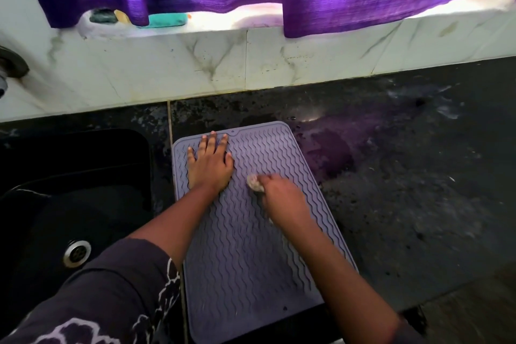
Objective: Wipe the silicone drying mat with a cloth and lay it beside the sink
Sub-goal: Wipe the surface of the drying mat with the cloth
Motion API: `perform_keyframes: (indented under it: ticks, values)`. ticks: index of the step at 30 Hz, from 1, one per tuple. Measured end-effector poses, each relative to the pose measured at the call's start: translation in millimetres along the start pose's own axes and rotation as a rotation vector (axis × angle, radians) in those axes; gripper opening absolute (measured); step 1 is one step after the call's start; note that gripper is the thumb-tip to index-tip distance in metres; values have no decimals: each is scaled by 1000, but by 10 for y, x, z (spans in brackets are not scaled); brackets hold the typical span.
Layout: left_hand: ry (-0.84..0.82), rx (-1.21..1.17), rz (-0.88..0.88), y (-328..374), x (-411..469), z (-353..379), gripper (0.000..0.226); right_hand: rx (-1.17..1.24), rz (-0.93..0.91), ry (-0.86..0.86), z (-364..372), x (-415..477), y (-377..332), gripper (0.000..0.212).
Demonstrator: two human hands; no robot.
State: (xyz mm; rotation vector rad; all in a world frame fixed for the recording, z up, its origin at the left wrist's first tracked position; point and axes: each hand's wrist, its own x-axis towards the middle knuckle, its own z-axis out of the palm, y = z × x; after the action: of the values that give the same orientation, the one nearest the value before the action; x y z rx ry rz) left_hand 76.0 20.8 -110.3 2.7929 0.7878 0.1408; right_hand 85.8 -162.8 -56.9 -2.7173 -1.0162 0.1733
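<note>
- Head view: the silicone drying mat (251, 232) is laid flat at lower centre on the dark counter (405, 204), just right of the sink (69, 190).
- It is judged light, floppy and grippy; an edge or corner is best pinched.
- The left hand (209, 165) is spread flat, pinning it.
- The right hand (282, 198) is closed around a bunched cloth (254, 183).
- Only a drain (76, 253) is seen in the sink.

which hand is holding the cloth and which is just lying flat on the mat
The right hand is closed around the pale cloth, near the middle of the mat. The left hand holds nothing and rests palm-down, fingers spread, near the mat's far left corner.
</note>
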Motion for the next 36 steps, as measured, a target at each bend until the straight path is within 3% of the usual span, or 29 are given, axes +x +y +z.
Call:
perform_keyframes:
  ticks: [5,13,16,19,23,28,32,36]
  values:
    - [10,-5,-6,6,-1,5,55,-43,16,-36,62,291,-80,50]
    - [17,-3,5,-14,8,7,56,-59,-16,-124,120,-609,57,48]
    - [17,4,9,1,2,2,56,-27,-22,-62,-6,-397,32,37]
    - [17,5,5,-1,3,2,56,24,8,13,-23,-67,13,41]
    - [18,5,2,5,-2,8,55,-9,29,-63,123,18,45,49]
    - [11,6,4,0,5,11,55,-43,12,-104,158,-502,108,55]
    - [9,2,1,-5,6,6,55,-51,-30,-193,16,-859,125,49]
    - [1,10,10,0,1,-20,55,57,-19,-109,-214,-521,167,45]
